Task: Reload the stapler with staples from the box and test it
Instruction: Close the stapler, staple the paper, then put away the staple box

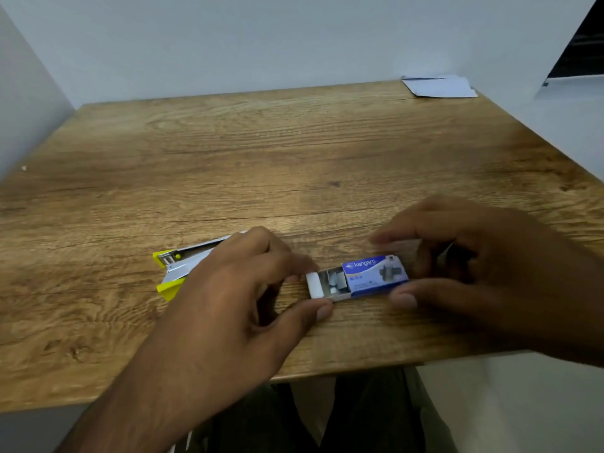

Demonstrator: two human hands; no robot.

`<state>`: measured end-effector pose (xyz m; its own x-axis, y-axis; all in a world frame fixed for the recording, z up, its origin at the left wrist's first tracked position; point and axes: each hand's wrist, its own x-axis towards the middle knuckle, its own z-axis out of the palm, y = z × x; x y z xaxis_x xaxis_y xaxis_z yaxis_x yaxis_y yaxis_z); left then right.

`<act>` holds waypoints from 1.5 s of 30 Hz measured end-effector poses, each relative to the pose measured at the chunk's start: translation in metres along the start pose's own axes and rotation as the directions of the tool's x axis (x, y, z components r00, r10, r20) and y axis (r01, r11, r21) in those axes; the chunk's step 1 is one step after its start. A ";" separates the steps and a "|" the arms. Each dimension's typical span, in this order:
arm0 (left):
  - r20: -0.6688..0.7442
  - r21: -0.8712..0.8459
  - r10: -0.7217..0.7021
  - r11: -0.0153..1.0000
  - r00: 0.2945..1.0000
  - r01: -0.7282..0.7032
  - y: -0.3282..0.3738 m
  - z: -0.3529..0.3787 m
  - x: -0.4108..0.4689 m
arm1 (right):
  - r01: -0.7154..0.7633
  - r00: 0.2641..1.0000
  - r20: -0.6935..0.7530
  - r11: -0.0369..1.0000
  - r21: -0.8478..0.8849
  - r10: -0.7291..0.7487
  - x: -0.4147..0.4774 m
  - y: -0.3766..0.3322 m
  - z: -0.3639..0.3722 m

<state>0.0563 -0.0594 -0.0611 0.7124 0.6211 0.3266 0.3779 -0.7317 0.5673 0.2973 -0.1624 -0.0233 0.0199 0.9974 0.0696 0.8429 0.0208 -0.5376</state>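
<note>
A small blue staple box (376, 273) lies on the wooden table (294, 152) near its front edge. Its white inner tray (322, 286) is slid partly out to the left, and silver staples (336, 282) show inside. My left hand (235, 289) pinches the tray's end between thumb and fingers. My right hand (474, 263) grips the blue sleeve from the right. A yellow and silver stapler (178, 266) lies open on the table at the left, partly hidden behind my left hand.
Folded white paper (439, 87) lies at the table's back right corner. White walls close in the table at the back and on both sides. My dark trousers show below the front edge.
</note>
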 end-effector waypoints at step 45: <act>0.001 -0.007 -0.004 1.000 1.000 0.004 -0.003 0.002 0.000 | -0.269 0.957 -0.148 0.956 -0.120 0.250 0.022 0.042 -0.010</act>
<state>0.0561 -0.0580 -0.0638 0.7116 0.6236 0.3237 0.3763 -0.7273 0.5740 0.3381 -0.1404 -0.0361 0.3093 0.9493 0.0561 0.8648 -0.2563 -0.4317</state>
